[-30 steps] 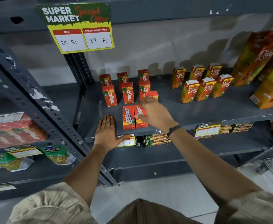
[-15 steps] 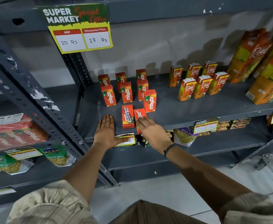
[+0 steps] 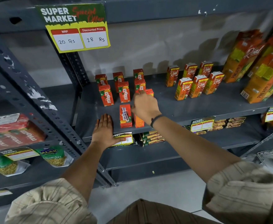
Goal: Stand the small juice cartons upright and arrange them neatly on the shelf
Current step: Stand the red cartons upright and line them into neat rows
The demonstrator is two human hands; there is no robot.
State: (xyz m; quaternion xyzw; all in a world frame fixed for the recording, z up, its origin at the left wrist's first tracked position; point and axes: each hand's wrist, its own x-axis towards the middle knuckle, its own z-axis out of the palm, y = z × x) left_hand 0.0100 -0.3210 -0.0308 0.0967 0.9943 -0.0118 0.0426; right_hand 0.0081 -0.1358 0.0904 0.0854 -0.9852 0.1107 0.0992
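Gripping carton (image 3: 149, 91), right hand (image 3: 146, 107)

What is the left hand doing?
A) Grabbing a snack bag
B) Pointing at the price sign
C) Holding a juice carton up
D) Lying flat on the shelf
D: the left hand lies palm down with its fingers straight on the front of the shelf, beside a small carton lying flat, and it holds nothing.
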